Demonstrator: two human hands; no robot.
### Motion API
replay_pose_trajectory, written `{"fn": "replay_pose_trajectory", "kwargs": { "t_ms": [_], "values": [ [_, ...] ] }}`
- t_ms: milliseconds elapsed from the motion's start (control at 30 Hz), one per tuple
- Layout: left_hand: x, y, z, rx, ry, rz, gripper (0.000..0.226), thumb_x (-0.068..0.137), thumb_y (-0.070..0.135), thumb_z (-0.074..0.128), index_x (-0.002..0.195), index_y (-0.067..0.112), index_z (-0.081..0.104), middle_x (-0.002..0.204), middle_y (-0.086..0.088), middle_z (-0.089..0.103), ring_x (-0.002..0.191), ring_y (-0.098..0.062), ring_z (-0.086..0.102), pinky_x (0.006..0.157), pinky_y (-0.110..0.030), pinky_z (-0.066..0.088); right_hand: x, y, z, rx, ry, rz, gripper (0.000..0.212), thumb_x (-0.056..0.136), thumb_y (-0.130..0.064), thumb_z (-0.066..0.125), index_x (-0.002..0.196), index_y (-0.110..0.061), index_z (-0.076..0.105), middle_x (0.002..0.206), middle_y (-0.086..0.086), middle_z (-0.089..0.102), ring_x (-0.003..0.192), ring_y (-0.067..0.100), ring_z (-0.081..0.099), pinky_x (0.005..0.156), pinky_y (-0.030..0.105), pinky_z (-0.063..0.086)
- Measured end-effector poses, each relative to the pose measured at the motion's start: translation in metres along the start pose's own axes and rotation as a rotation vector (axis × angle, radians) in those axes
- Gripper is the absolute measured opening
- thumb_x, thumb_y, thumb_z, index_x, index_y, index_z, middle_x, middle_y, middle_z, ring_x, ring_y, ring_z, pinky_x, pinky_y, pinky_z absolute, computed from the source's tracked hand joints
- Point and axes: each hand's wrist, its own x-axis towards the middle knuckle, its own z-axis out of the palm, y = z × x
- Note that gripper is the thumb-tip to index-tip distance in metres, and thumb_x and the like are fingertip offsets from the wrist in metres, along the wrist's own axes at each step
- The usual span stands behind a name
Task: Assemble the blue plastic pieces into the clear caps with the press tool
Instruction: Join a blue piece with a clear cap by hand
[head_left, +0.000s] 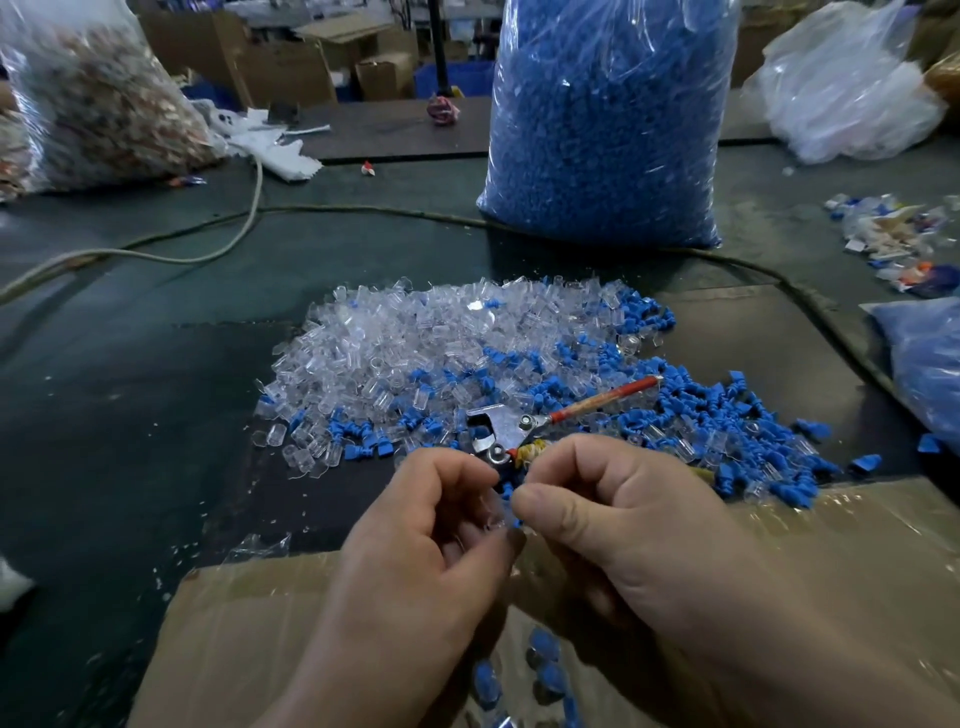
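Clear cap (492, 512), barely visible, pinched in left grip (436, 540); blue piece (506, 488) pinched in right grip (639, 525), meeting it at near centre. Press tool (498, 431) just beyond on the tabletop (156, 364), handle running far-right, nearer the right grip.

Blue pieces (696, 410), clear caps (395, 338), press tool (524, 426) – silver w/ red handle, dk green table (130, 389), brown cardboard (249, 634)

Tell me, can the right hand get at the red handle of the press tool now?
Probably yes. The red handle lies bare on top of the pile, just beyond the right hand, with nothing over it. But that hand is pinching a blue piece.
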Motion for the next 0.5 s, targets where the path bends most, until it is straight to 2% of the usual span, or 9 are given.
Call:
{"fn": "replay_pose_trajectory", "kwargs": {
  "t_ms": [67, 133, 200, 300, 500],
  "values": [
    [-0.0005, 0.0008, -0.0001, 0.007, 0.007, 0.007, 0.045, 0.073, 0.009, 0.083, 0.093, 0.044, 0.062, 0.073, 0.013, 0.067, 0.054, 0.003, 0.054, 0.052, -0.01, 0.044, -0.0016, -0.0007, 0.0015, -0.002, -0.045, 0.008, 0.023, 0.072, -0.048, 0.07, 0.085, -0.029, 0.069, 0.056, 0.001, 0.06, 0.044, 0.014, 0.054, 0.042, 0.025, 0.043],
    [-0.0009, 0.0006, -0.0006, 0.063, 0.013, 0.017, 0.048, 0.074, 0.007, 0.081, 0.094, 0.046, 0.061, 0.077, 0.015, 0.068, 0.054, 0.003, 0.056, 0.052, -0.008, 0.044, -0.0026, -0.0007, 0.0015, -0.003, -0.082, 0.005, 0.007, 0.084, -0.034, 0.067, 0.09, -0.034, 0.07, 0.058, 0.004, 0.064, 0.05, 0.016, 0.059, 0.048, 0.027, 0.05],
    [-0.0005, -0.0002, -0.0013, 0.117, 0.013, 0.018, 0.051, 0.075, 0.005, 0.08, 0.095, 0.048, 0.061, 0.078, 0.016, 0.068, 0.055, 0.001, 0.058, 0.053, -0.007, 0.044, -0.0041, -0.0004, 0.0018, -0.066, -0.087, -0.028, 0.017, 0.093, -0.025, 0.062, 0.095, -0.041, 0.068, 0.062, 0.003, 0.068, 0.054, 0.014, 0.064, 0.055, 0.024, 0.054],
    [0.0, 0.0005, -0.0021, 0.184, 0.018, 0.027, 0.05, 0.075, 0.006, 0.078, 0.097, 0.048, 0.061, 0.083, 0.017, 0.068, 0.062, -0.004, 0.062, 0.055, -0.007, 0.044, -0.0046, -0.0006, 0.0028, -0.222, -0.047, -0.117, 0.025, 0.094, -0.023, 0.062, 0.1, -0.048, 0.064, 0.071, -0.005, 0.07, 0.06, 0.008, 0.068, 0.06, 0.021, 0.056],
    [-0.0014, 0.008, -0.0024, 0.253, 0.021, 0.059, 0.048, 0.072, 0.018, 0.077, 0.097, 0.054, 0.058, 0.089, 0.023, 0.067, 0.073, -0.003, 0.065, 0.059, -0.004, 0.044, -0.0041, -0.0006, 0.0011, -0.158, -0.005, -0.07, 0.015, 0.09, -0.022, 0.067, 0.09, -0.037, 0.067, 0.065, 0.002, 0.07, 0.058, 0.015, 0.068, 0.056, 0.024, 0.056]
  ]
}}
